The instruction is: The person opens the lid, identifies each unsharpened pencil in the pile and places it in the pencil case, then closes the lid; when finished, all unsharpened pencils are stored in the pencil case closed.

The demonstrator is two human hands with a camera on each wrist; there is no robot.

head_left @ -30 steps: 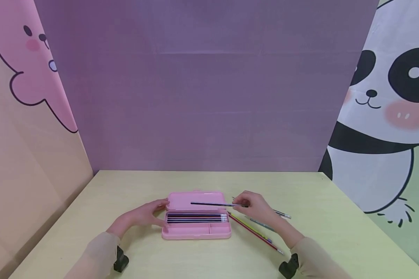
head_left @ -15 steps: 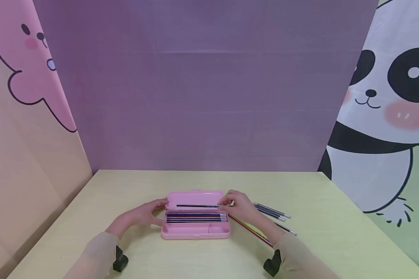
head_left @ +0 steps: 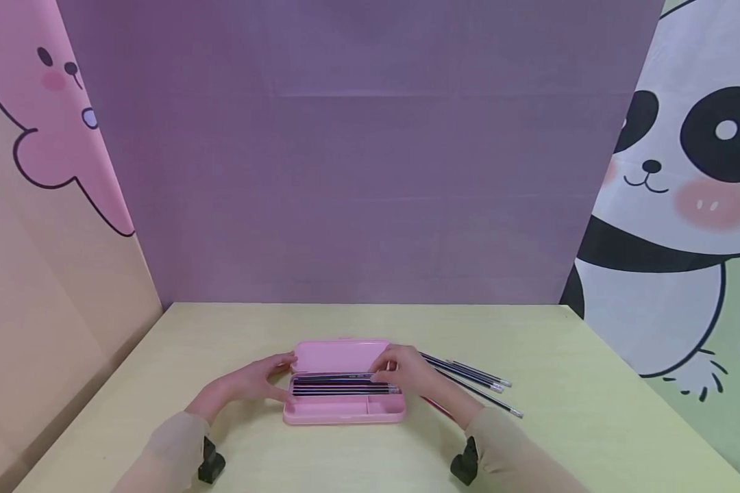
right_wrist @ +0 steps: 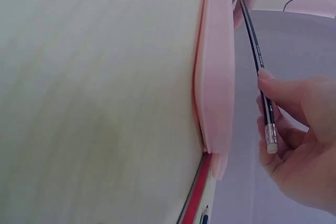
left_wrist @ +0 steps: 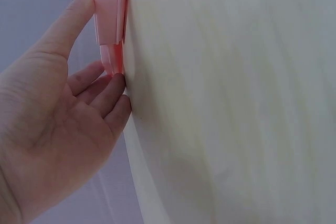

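Note:
A pink pencil case (head_left: 325,409) lies with its lid (head_left: 340,355) folded back on the table; several dark striped pencils (head_left: 344,392) fill its rear compartment. My left hand (head_left: 255,380) is at the case's left end, thumb against the tray and fingertips touching the lid's edge. In the left wrist view, that palm stands wide apart from the case. My right hand (head_left: 403,368) pinches a black pencil (right_wrist: 254,38) near its eraser end, between thumb and fingers. This pencil is over the rear compartment, slightly tilted in the right wrist view, with its eraser toward me.
Several striped pencils (head_left: 469,373) lie loose on the table (head_left: 253,322) right of the case. A red pencil (head_left: 438,409) is partly hidden under my right forearm. The front tray's two sections show bare pink plastic. A purple backdrop (head_left: 370,171) rises behind.
My right hand has carried the black pencil left and down, from over the lid's right side to the rear compartment. My left hand keeps its place at the case.

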